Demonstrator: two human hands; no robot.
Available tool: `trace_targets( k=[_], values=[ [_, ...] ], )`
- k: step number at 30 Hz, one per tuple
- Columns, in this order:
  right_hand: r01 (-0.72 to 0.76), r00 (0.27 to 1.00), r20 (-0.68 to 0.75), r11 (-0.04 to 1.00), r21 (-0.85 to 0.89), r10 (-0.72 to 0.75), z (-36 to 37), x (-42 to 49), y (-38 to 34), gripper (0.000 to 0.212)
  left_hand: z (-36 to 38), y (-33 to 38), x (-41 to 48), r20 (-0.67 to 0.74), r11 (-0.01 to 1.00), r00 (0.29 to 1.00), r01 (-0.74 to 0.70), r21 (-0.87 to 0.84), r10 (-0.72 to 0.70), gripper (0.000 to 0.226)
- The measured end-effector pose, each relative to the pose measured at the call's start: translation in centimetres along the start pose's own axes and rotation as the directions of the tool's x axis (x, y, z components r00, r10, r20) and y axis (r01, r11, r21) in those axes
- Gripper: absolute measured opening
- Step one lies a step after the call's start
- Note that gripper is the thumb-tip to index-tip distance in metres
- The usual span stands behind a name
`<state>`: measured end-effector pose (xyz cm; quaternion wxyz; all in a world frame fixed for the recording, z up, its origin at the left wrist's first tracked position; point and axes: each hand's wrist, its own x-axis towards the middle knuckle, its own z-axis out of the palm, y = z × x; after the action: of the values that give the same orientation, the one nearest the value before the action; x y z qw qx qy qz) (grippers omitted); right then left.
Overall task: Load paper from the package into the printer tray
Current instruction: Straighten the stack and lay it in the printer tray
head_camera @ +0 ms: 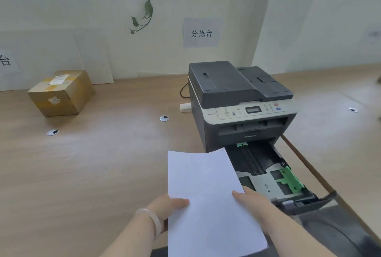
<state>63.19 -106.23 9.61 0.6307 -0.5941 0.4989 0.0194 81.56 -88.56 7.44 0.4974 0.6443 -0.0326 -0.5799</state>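
Note:
White paper (206,190) is held flat in front of me, over the table's near edge. My left hand (169,205) grips its left edge, thumb on top. My right hand (253,203) grips its right edge. The paper's far right corner overlaps the left side of the pulled-out printer tray (268,174). The tray is black with green guides and shows no paper inside. It sticks out from the dark grey printer (241,100) on the table. I cannot see a paper package.
A taped cardboard box (61,93) sits at the far left of the wooden table (103,164). Round cable grommets (164,118) dot the tabletop. A black cable and a white plug strip (185,107) lie left of the printer. A wall with paper signs stands behind.

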Motion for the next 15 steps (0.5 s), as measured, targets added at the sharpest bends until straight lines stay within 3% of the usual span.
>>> trace_targets(
  k=[2, 5, 10, 15],
  values=[
    [-0.029, 0.999, -0.018, 1.000, -0.010, 0.029, -1.8, -0.7, 0.9, 0.031, 1.7, -0.1, -0.1, 0.025, 1.000, 1.000, 0.009, -0.004, -0.009, 0.024],
    [-0.080, 0.996, -0.026, 0.996, 0.039, 0.081, -4.7, -1.6, 2.2, 0.021, 4.2, -0.1, 0.0, 0.052, 1.000, 0.998, 0.022, 0.003, -0.022, 0.025],
    [-0.072, 0.996, -0.042, 0.987, 0.144, 0.079, -8.8, -0.9, 4.3, 0.021, 8.5, 0.4, 0.9, 0.081, 0.999, 0.996, 0.044, -0.005, -0.044, 0.025],
    [-0.085, 0.995, -0.043, 0.987, 0.139, 0.092, -14.3, 1.1, 4.8, 0.021, 13.9, 0.8, 3.2, 0.076, 0.996, 0.994, 0.082, -0.047, -0.078, 0.026]
  ],
)
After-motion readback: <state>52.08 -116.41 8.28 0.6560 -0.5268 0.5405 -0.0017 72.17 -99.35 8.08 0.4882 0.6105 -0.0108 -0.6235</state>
